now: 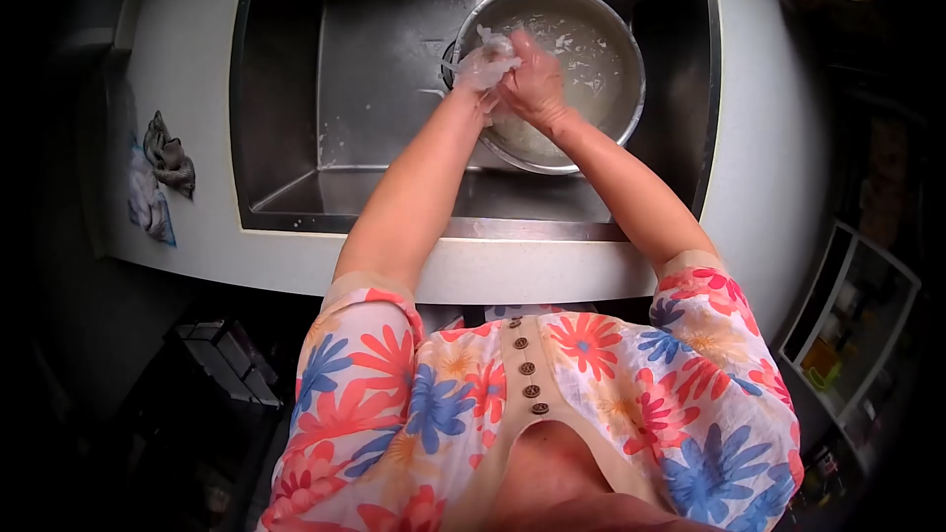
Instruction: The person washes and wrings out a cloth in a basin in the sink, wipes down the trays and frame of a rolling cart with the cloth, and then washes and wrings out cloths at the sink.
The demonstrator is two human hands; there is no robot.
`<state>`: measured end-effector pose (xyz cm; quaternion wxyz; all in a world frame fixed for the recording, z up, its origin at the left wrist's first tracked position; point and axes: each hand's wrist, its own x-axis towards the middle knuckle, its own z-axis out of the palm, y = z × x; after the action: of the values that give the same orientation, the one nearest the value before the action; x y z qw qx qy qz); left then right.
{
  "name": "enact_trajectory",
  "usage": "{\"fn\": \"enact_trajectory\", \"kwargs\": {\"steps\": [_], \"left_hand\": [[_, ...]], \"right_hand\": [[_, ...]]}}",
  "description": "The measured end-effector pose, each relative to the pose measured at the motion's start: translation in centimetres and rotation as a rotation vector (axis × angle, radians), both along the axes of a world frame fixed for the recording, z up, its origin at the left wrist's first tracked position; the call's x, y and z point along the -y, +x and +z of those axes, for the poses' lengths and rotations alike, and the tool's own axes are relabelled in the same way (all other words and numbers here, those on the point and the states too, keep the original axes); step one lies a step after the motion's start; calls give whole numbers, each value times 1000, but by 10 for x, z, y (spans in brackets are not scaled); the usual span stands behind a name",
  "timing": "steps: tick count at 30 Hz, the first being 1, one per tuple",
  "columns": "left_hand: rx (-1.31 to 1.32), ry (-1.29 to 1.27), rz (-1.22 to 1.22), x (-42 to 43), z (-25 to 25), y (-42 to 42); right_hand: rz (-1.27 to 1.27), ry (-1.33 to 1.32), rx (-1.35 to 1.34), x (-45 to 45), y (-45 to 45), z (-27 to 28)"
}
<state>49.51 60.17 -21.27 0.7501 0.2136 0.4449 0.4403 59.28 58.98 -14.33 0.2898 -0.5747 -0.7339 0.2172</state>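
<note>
A round metal pot (pixel 639 89) holds cloudy water with pale flecks on its surface, standing at the right side of the sink. Over its left part, my two hands are close together. White, translucent, crumpled material (pixel 500 57), like thin plastic or wet sheet, hangs about my left hand (pixel 477 73), whose fingers it mostly hides. My right hand (pixel 535 87) is curled against this material, with its fingers closed and somewhat blurred.
The dark steel sink (pixel 374 69) has upright walls and a front rim near my forearms. On the white counter (pixel 197 49) to the left lie a crumpled dark cloth (pixel 169 158) and a pale cloth (pixel 148 202). A white-framed shelf (pixel 847 325) stands low at right.
</note>
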Motion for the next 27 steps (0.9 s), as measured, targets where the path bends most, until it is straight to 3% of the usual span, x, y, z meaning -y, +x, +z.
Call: {"fn": "enact_trajectory", "kwargs": {"steps": [1,2,4,5,7,8,9,11,13,14,15,16,17,18,19,20,22,24,25,27], "left_hand": [[322,-153,57,-6,16,-1],[155,-89,36,-10,19,0],[-181,37,-13,-24,22,5],[-609,152,16,-18,45,9],[-1086,542,-116,-8,37,11],[-1326,739,-185,-2,31,10],[-1331,806,-244,6,17,14],[-1324,681,-636,5,12,16],[-1260,481,-895,3,22,15],[-1127,347,-666,5,10,21],[-1070,234,-596,-2,1,28],[-1067,205,-568,-9,3,33],[-802,38,-447,-11,26,23],[-312,-173,-270,-3,60,11],[-11,-347,-192,-3,77,0],[88,-358,-91,-5,76,-1],[736,-203,-83,-31,-55,37],[276,-160,-60,-43,-55,44],[52,-142,-47,-45,-51,51],[-399,-108,-8,-49,-39,59]], "right_hand": [[-113,-149,18,-14,12,-15],[-230,-297,33,-25,24,-29],[-154,-439,325,-35,55,-51],[-267,-380,228,-34,71,-58],[-467,-256,39,-33,88,-60],[-348,-270,84,-29,88,-64],[-230,-281,125,-18,84,-57],[113,-425,178,0,82,-45],[212,-350,445,-8,114,-71],[-72,-354,356,-14,118,-66],[-191,-234,312,-16,118,-73],[-174,-491,-103,-23,123,-88],[-47,-582,-595,-18,102,-81],[-4,-757,-656,-14,89,-62],[-57,-707,-745,-8,58,-39],[-13,-598,-697,-6,35,-18],[110,-300,-440,1,13,2],[171,57,-69,3,2,11],[34,127,64,-11,15,-19],[-65,-94,8,-28,30,-32]]}}
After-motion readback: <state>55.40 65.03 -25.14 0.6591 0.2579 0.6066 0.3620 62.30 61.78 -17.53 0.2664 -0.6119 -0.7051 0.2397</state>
